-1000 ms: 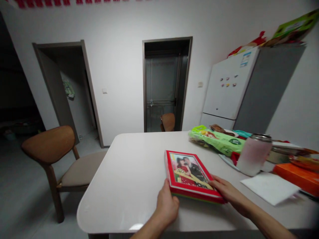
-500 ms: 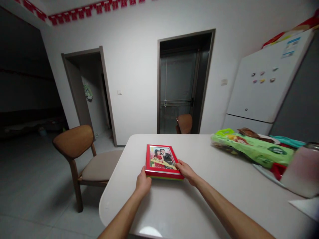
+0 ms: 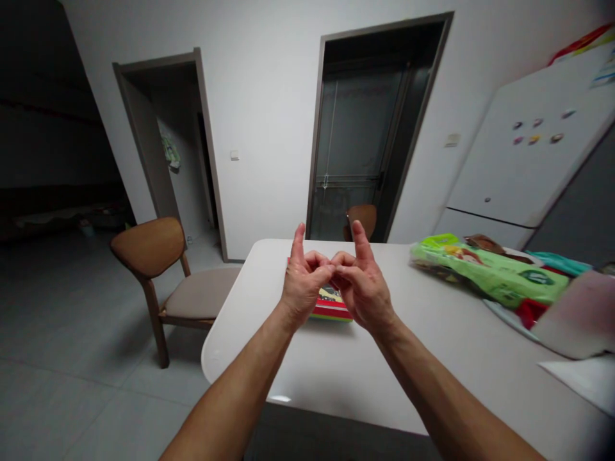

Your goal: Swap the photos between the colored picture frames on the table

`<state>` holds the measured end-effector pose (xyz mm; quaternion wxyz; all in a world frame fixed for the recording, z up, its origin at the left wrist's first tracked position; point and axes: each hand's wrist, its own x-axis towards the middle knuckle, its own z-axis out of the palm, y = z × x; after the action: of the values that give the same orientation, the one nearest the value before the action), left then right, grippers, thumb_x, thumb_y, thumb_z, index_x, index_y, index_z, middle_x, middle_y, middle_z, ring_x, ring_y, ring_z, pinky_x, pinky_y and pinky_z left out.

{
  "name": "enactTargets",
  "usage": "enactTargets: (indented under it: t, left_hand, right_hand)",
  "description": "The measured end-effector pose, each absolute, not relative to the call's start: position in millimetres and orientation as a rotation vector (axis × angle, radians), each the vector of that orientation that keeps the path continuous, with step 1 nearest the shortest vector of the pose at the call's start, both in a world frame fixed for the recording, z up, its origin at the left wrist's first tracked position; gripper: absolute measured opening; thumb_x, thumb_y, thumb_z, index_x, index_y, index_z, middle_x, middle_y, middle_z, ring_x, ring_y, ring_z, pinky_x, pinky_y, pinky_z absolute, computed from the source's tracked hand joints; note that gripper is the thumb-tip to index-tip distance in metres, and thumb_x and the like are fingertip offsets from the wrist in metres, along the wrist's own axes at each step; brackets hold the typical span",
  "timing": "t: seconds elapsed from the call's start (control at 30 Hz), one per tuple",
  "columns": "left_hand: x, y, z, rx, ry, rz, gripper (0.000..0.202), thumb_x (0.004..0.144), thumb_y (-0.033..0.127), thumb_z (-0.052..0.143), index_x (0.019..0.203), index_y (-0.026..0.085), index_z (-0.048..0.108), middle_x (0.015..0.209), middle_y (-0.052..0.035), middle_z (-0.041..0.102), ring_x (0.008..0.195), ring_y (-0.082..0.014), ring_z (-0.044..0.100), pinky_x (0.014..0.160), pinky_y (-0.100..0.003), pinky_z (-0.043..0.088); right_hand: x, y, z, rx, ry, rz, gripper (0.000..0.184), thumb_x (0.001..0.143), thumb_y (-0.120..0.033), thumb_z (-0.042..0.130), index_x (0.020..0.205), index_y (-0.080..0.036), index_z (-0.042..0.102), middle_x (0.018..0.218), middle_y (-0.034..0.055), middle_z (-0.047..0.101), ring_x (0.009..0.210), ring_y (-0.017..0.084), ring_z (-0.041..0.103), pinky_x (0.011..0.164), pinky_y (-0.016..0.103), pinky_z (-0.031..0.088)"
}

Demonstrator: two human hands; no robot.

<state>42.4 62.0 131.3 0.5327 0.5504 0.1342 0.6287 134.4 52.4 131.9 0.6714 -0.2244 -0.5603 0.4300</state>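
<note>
My left hand [image 3: 303, 285] and my right hand [image 3: 362, 288] are raised over the table, meeting at the tips of thumbs and bent fingers. One finger of each hand points straight up, while the others curl in towards the thumb. Nothing shows in either hand. Behind and below them lies a red framed picture [image 3: 336, 310] with a green lower edge, flat on the white table [image 3: 298, 365]. My hands cover most of it and appear apart from it.
To the right on the table lie a green plastic package [image 3: 500, 272], a pinkish translucent container [image 3: 576, 314] and a white sheet [image 3: 583, 381]. A wooden chair [image 3: 148, 253] stands left of the table, another chair [image 3: 361, 221] beyond its far edge. A fridge [image 3: 523, 160] is at right.
Both hands have let go of the red framed picture, lifted above it and come together at the fingertips. The picture stays on the table. The view has tilted downward.
</note>
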Motion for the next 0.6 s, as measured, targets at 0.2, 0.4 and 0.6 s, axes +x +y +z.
enactTargets:
  t: [0.2,0.4,0.6]
  left_hand:
    - [42.7,54.0,125.2,1.242,0.257,1.451,0.085,0.059,0.016,0.064,0.127,0.027,0.014,0.055,0.0112,0.046,0.049,-0.0066,0.045,0.053,-0.021,0.041]
    - [30.9,70.5,110.0,0.934,0.539,1.354,0.039,0.064,0.052,0.056,0.069,0.014,0.049,0.041,0.0079,0.044,0.032,-0.0015,0.032,0.034,-0.012,0.022]
    - [23.7,70.6,115.3,0.925,0.540,0.965,0.065,0.068,0.072,0.007,0.042,0.018,0.033,0.028,0.0036,0.035,0.022,-0.0034,0.022,0.028,-0.015,0.010]
  right_hand:
    - [134.9,45.0,125.2,-0.493,-1.195,1.063,0.075,0.060,-0.014,0.049,0.126,-0.032,0.019,0.050,-0.0107,0.042,0.044,0.006,0.036,0.045,0.019,0.032]
    - [144.2,60.7,107.2,-0.571,-0.861,1.393,0.027,0.070,-0.041,0.043,0.064,-0.017,0.054,0.043,-0.0058,0.042,0.036,0.005,0.035,0.036,0.018,0.026]
    - [138.8,60.5,110.7,-0.624,-0.937,1.643,0.060,0.071,-0.063,0.026,0.034,-0.016,0.032,0.030,-0.0062,0.026,0.025,0.003,0.019,0.030,0.016,0.012]
